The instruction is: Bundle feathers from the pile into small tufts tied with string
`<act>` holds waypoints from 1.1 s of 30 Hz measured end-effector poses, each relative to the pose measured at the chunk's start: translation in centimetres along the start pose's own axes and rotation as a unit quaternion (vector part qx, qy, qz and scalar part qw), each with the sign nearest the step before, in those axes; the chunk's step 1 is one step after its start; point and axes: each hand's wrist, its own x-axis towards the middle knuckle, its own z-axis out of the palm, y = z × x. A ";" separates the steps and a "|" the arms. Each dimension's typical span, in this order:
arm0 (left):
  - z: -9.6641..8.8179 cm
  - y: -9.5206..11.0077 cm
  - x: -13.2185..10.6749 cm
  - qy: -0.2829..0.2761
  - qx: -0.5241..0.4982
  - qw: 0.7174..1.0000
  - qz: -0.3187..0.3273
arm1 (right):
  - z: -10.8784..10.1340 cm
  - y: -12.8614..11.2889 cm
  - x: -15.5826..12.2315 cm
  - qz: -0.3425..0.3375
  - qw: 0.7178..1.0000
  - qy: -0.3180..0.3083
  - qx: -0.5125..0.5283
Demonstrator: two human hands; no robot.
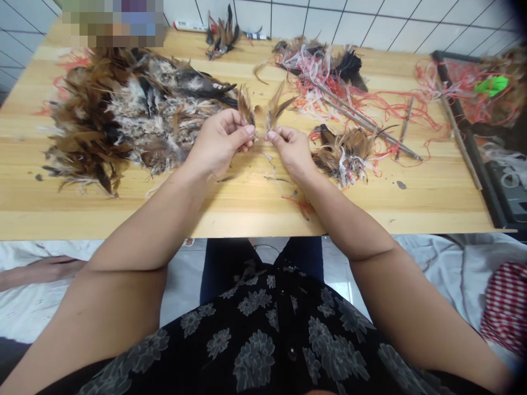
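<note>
Head view, left to right. Lower left of the frame: another person's hand on white cloth. Upper left: big heap of brown and black feathers on the pale wooden counter, with grey-white downy feathers at its right side. Top, left of centre: small upright-looking tuft of dark feathers, well apart from the hands.

Centre: left hand closed, thumb and fingers pinching the base of a brown feather tuft; long axis runs up the frame, tip slightly left. Just right of it, right hand also closed in a pinch, on the base of a tan-brown feather tuft, tip up and right. Key relation: the two bases sit near each other, not touching, narrow gap between; tips splay apart. Left hand is the nearer one to the big heap.

Right of centre: brown feather bundle with white ties, just beside the right hand, so nearer to that one. Above it, tangled red and white plastic strings and thin brown sticks. Right edge: black-framed tray.
</note>
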 end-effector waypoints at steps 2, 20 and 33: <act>0.4 -0.2 -0.1 0.001 -0.023 0.999 -0.024 | 0.3 -0.1 -0.2 0.007 1.000 -0.006 0.002; 0.5 -0.1 -0.2 -0.032 -0.076 0.995 -0.058 | 1.0 -1.0 -0.5 0.022 0.994 -0.084 0.060; 0.6 -0.4 -0.3 -0.054 -0.111 0.992 -0.039 | 0.6 0.2 0.2 -0.036 0.997 -0.063 0.014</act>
